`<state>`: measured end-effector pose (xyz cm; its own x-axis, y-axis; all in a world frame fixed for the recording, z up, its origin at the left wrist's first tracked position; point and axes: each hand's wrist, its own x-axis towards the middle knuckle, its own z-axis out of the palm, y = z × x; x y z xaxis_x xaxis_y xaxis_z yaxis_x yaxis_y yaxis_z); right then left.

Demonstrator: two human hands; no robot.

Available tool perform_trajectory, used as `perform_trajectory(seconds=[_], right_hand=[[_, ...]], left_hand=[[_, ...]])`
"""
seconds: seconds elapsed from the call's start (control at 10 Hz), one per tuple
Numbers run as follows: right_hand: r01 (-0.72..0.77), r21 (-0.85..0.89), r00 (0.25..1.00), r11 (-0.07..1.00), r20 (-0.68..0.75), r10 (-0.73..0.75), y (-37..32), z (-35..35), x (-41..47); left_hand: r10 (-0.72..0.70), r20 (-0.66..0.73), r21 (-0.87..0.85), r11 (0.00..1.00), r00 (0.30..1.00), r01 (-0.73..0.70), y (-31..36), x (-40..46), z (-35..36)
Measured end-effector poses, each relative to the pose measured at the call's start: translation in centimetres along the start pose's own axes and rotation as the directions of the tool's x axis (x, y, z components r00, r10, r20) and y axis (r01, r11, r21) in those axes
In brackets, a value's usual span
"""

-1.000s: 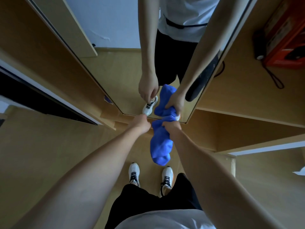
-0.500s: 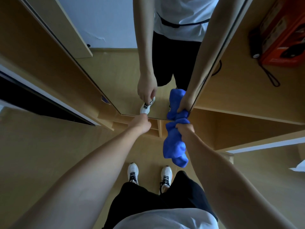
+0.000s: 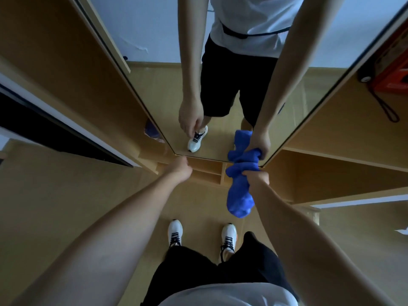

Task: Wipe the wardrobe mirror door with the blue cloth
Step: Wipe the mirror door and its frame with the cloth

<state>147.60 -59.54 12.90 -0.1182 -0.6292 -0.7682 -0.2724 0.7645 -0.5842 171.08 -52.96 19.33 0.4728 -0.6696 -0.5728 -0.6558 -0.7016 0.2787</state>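
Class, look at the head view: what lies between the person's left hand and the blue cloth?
In the head view, only bare wardrobe woodwork below the mirror lies between the left hand and the cloth held by the right hand.

The blue cloth (image 3: 240,191) is soft, thick fabric with a matt, fuzzy surface. The mirror door (image 3: 167,89) is smooth, glossy glass with a thin dark frame. The wardrobe shelves (image 3: 331,171) at the right are light wood, smooth and matt.
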Motion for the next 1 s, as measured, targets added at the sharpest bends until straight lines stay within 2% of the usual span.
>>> perform_trajectory(seconds=[0.2,0.3,0.4,0.5,0.6,0.7,0.9,1.0], right_hand=[[0.008,0.089,0.996,0.996,-0.090,0.000,0.0,2.4,-0.4],[-0.019,0.180,0.993,0.983,-0.115,0.040,-0.5,4.9,-1.4],[-0.024,0.230,0.991,0.973,-0.125,0.054,-0.6,7.4,-1.7],[-0.036,0.248,0.992,0.968,-0.106,0.063,-1.4,10.6,-2.9],[-0.107,0.188,0.994,0.976,-0.008,0.110,-2.1,14.1,-3.0],[-0.134,0.210,0.990,0.969,-0.010,0.139,-1.1,18.1,-1.4],[-0.100,0.316,0.994,0.943,0.068,0.082,-2.6,26.5,-6.4],[-0.133,0.299,0.988,0.945,0.110,0.105,-3.2,28.3,-7.5]], left_hand=[[-0.152,-0.053,-0.192,0.972,0.987,0.139,-4.0,2.7,-2.4],[-0.109,-0.019,-0.261,0.960,0.994,0.100,-5.1,4.4,-4.4],[0.042,0.042,-0.239,0.970,0.998,-0.031,-5.2,5.5,-5.6],[0.203,0.049,-0.176,0.966,0.978,-0.192,-5.4,6.7,-6.4],[0.303,0.057,-0.098,0.950,0.951,-0.297,-5.9,7.7,-7.1],[0.339,0.083,-0.078,0.940,0.937,-0.333,-6.1,8.0,-7.6],[0.370,0.091,-0.084,0.928,0.924,-0.363,-5.8,8.0,-7.8],[0.368,0.139,-0.109,0.928,0.919,-0.356,-5.7,7.9,-8.2]])
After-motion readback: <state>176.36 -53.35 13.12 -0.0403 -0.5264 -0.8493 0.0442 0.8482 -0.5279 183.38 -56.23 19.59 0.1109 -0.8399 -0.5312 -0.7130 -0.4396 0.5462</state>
